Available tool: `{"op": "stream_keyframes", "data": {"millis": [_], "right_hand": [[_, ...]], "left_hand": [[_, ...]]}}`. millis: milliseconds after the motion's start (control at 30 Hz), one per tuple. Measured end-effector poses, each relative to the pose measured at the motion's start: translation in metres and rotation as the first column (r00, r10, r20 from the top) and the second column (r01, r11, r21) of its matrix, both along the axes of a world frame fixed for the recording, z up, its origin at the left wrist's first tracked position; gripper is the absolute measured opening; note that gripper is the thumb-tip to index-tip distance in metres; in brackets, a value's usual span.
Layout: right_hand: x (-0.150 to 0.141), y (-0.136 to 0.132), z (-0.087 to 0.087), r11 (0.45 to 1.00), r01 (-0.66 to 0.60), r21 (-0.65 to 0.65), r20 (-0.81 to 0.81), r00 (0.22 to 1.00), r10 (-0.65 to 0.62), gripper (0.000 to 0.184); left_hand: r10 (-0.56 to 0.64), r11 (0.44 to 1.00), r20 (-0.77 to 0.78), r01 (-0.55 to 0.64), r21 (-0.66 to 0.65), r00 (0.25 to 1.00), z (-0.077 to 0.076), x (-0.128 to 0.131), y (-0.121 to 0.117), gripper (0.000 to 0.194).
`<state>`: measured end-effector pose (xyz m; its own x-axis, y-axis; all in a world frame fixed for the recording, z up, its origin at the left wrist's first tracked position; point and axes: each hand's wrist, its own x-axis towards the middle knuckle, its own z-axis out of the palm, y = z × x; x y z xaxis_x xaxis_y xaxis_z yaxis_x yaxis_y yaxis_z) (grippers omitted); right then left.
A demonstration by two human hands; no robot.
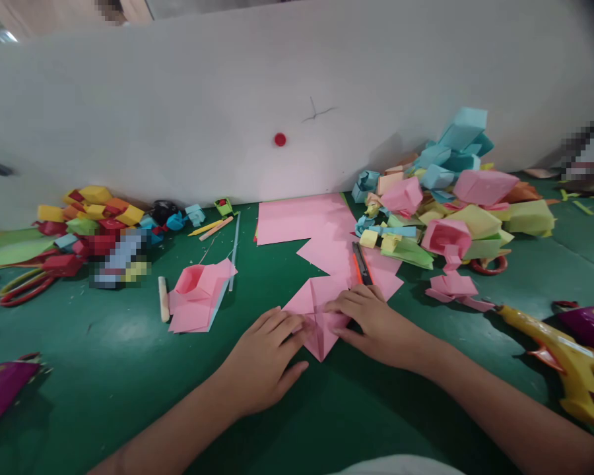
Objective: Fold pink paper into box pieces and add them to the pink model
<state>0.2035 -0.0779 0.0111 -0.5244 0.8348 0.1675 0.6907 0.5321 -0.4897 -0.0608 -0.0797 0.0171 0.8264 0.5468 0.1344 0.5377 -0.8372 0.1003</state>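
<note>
A pink paper sheet, partly folded into triangles, lies on the green table in front of me. My left hand lies with its fingers stretched out, the tips pressing the sheet's left edge. My right hand presses flat on the sheet's right part, fingers extended along a crease. More flat pink sheets lie just beyond. A utility knife with an orange strip rests on them, close to my right fingertips.
A folded pink paper piece and a small stick lie to the left. Heaps of coloured folded paper sit at right and at left. A yellow glue gun lies at right, red scissors at left. A white wall stands behind.
</note>
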Motion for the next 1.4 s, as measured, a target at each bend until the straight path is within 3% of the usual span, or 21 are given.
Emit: {"op": "stream_keyframes", "data": {"millis": [267, 867, 1400], "right_hand": [[-0.013, -0.004, -0.007, 0.995, 0.092, 0.035, 0.046, 0.995, -0.093, 0.028], [-0.024, 0.007, -0.023, 0.993, 0.112, 0.041, -0.034, 0.993, -0.110, 0.027], [-0.026, 0.009, -0.021, 0.987, 0.154, 0.048, -0.062, 0.987, -0.151, 0.020]], "left_hand": [[0.001, 1.000, -0.031, -0.001, 0.007, 1.000, 0.000, 0.001, -0.002, 0.041], [-0.092, 0.996, -0.130, 0.089, -0.033, 0.987, 0.007, 0.000, -0.004, 0.052], [-0.087, 0.996, -0.137, 0.082, -0.041, 0.987, 0.010, 0.000, -0.007, 0.057]]}}
